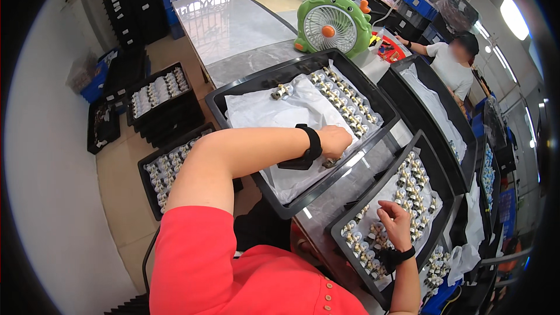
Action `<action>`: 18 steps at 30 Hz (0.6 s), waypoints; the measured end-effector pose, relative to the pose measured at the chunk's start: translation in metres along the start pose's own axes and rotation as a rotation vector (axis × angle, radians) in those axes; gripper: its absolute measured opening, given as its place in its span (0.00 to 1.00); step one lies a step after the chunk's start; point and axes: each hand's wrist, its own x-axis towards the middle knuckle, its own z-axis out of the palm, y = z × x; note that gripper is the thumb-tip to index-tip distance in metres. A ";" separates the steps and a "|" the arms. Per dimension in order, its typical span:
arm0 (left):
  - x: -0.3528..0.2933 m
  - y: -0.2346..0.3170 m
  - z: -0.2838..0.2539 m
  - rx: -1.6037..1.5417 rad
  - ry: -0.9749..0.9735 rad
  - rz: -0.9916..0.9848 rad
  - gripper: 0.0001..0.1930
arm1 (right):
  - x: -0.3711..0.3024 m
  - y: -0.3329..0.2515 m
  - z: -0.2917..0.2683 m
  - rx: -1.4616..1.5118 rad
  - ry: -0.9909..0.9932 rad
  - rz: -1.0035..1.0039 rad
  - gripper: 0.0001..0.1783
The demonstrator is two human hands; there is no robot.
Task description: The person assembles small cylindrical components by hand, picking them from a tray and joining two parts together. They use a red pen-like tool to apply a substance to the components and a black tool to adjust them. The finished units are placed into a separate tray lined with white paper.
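Note:
My left hand reaches into a black tray lined with white paper. Its fingers are curled downward, and a small figurine shows beside its lower edge; whether the fingers hold anything is hidden. Rows of small white, gold and dark figurines fill the tray's right side, while a couple lie apart near its far edge. Over a second black tray, nearer and to the right, hovers my right hand, thumb and fingers apart with nothing visible between them. More such figurines stand on that tray's white paper.
Behind the first tray stands a green animal-shaped fan on the table. Another black tray is at the right. Stacked trays of figurines sit on the floor at left. A person works at the far right.

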 end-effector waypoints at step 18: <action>0.007 0.009 -0.004 -0.039 -0.156 -0.093 0.09 | 0.000 0.006 0.000 0.015 -0.003 0.020 0.12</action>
